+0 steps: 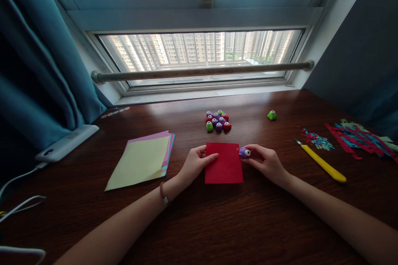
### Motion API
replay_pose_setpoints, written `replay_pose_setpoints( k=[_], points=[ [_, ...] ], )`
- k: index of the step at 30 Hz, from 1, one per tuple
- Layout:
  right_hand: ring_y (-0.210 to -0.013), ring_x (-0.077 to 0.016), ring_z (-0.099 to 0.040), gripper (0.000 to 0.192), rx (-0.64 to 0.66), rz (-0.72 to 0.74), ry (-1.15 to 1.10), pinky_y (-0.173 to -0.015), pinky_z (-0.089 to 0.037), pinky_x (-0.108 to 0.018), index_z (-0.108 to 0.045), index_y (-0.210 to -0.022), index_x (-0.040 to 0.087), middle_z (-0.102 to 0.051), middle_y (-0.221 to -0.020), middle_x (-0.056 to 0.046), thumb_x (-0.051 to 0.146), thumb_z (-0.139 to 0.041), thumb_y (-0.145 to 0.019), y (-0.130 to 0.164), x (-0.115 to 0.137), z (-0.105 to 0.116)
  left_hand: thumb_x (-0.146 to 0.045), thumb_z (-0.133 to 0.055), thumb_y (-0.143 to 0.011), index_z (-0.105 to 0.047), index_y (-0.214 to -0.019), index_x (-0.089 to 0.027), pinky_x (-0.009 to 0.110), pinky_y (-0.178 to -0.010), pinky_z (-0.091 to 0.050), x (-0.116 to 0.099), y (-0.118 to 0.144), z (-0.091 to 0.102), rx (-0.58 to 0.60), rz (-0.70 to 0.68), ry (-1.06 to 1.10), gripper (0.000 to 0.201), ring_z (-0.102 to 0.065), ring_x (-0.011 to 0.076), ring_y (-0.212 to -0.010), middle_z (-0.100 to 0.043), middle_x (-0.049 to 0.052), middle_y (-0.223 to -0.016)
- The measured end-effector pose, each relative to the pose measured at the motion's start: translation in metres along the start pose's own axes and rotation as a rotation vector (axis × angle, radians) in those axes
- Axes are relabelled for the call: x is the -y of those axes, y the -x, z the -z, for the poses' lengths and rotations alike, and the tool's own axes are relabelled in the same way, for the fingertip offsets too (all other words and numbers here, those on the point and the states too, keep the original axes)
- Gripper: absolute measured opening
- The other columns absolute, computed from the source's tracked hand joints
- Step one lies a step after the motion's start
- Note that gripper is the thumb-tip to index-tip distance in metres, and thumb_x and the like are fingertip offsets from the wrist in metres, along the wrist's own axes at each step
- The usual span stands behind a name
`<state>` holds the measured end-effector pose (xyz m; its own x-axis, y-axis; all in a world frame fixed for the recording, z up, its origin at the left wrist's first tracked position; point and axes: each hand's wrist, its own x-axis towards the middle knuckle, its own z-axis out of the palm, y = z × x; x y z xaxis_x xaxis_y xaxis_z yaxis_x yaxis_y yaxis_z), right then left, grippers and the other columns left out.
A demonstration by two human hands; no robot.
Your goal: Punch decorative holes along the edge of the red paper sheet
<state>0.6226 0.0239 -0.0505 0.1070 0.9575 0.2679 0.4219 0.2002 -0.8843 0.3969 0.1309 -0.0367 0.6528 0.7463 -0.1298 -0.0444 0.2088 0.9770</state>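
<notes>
A red square of paper is in front of me, its left edge pinched between the thumb and fingers of my left hand. A small purple paper punch is gripped by my right hand at the sheet's upper right edge. Close to that punch, a tiny pale mark shows near the paper's corner. Whether the paper's edge sits inside the punch cannot be made out. Beyond the paper stands a cluster of small punches in purple, red and green.
Coloured paper sheets lie stacked at left, near a white power bank with cables. At right are a green punch, a yellow craft knife, paper bits and cut strips. A window rail runs behind the table.
</notes>
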Motion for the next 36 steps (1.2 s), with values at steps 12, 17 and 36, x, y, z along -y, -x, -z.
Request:
replay_pose_setpoints(
  k=[12,17,36],
  points=[
    [-0.097,-0.0154,-0.058,0.029,0.066,0.186,0.137,-0.085,-0.05,-0.028,-0.057,-0.11,0.024,-0.06,-0.106,-0.003,0.019,-0.058,-0.081,-0.001,0.008,0.002,-0.041,-0.075,-0.064,-0.064,-0.089,-0.014,0.031,-0.066,-0.054,0.001,0.0,0.0,-0.004,-0.026,-0.068,0.038,-0.066,0.0225,-0.076,-0.07,0.005,-0.087],
    [-0.096,-0.015,-0.057,0.029,0.058,0.224,0.152,-0.082,-0.051,-0.027,-0.056,-0.11,0.024,-0.057,-0.105,-0.004,0.019,-0.058,-0.082,-0.003,0.008,0.002,-0.042,-0.075,-0.064,-0.064,-0.088,-0.014,0.031,-0.066,-0.054,0.003,0.0,-0.001,0.002,-0.033,-0.105,0.038,-0.066,0.0226,-0.076,-0.07,0.005,-0.085],
    [-0.098,-0.0164,-0.057,0.027,0.065,0.194,0.143,-0.082,-0.053,-0.029,-0.057,-0.108,0.025,-0.058,-0.106,-0.004,0.022,-0.058,-0.082,-0.001,0.003,0.002,-0.051,-0.068,-0.068,-0.069,-0.077,-0.016,0.035,-0.064,-0.051,0.002,0.005,-0.006,-0.062,-0.154,-0.415,0.036,-0.063,0.0239,-0.071,-0.067,0.004,-0.072]
  ],
)
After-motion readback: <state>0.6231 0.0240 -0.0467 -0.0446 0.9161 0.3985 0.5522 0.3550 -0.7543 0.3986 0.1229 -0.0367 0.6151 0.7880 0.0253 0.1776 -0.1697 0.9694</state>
